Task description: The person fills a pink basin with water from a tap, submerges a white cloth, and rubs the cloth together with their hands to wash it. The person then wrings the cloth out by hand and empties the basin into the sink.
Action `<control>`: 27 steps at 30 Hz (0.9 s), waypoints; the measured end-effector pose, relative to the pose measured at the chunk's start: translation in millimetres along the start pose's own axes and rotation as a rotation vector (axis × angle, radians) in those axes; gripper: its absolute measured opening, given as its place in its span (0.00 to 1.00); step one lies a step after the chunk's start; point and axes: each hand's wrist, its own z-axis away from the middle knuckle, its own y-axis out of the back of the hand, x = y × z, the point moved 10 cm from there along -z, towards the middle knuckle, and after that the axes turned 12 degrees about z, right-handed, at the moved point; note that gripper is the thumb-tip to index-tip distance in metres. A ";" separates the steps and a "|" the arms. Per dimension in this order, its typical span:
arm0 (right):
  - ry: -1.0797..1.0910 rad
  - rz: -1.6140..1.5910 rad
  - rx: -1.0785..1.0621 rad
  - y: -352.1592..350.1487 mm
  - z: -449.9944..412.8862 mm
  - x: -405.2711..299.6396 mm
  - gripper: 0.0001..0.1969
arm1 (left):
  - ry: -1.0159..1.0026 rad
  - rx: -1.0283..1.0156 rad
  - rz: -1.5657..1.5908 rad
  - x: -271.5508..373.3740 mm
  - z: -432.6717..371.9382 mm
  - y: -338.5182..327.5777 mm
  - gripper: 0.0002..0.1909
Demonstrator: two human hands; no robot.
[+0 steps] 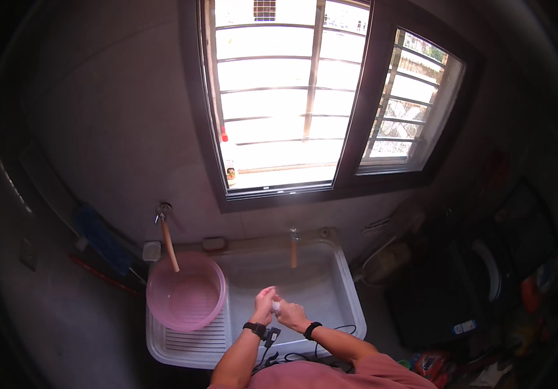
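My left hand [263, 305] and my right hand [292, 313] meet over the basin of a pale laundry sink [315, 287]. Both are closed around a small white bundle [275, 307], perhaps cloth; its shape is mostly hidden by the fingers. A dark band circles each wrist, and a small black device [272, 335] on a cable hangs by the left one. Beyond the hands, a tap with an orange hose [293, 254] points down into the basin. To the left, a translucent pink tub [186, 291] rests on the sink's ribbed washboard [195, 341].
A second tap with a long hose [169, 245] reaches over the tub. Soap dishes [214, 244] line the sink's back edge. Black cables [303, 356] lie along its front rim. A dark appliance [439, 291] stands at right, and a bottle [230, 163] on the windowsill.
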 end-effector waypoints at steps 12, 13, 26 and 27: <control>0.105 -0.137 0.124 51.6 7.1 -12.9 0.21 | 0.240 -0.224 0.077 -13.3 8.6 2.7 0.20; 0.219 -0.257 0.070 49.8 6.8 -30.3 0.25 | 0.089 -0.246 0.172 3.8 5.0 2.3 0.17; -0.140 0.096 -0.621 0.6 14.3 44.9 0.28 | 0.068 -0.285 0.367 48.0 21.2 15.0 0.06; -0.140 0.089 -0.616 -8.8 13.2 44.9 0.28 | 0.066 -0.287 0.358 47.6 21.3 10.6 0.06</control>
